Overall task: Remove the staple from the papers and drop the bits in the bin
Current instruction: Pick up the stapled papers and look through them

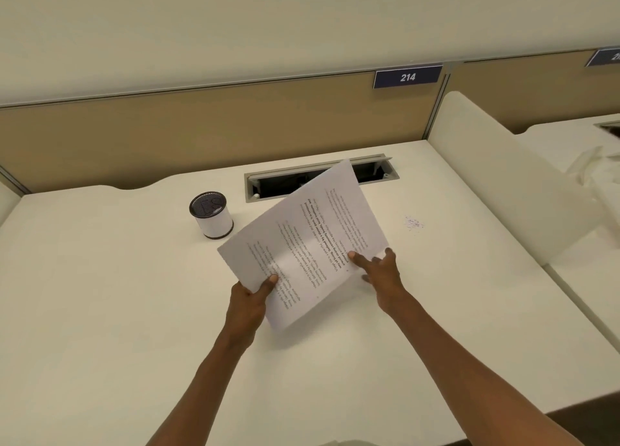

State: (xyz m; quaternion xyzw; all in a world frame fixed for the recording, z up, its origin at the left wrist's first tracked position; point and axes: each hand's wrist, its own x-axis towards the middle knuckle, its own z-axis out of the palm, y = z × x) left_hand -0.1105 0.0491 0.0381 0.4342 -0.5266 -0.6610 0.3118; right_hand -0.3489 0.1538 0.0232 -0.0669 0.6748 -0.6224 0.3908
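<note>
Your left hand (250, 298) and right hand (380, 271) pinch the light, floppy papers (302, 244) at the near edges, small bin (211, 214) at ten o'clock.

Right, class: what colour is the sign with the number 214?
Dark blue sign with white numerals, seen from the head view.

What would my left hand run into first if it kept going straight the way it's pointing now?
Probably the small mesh-topped bin. The left hand, gripping the papers at their near edge, points up and slightly left across the desk, roughly toward it. Depth is unclear, so it might pass just beside it.
</note>
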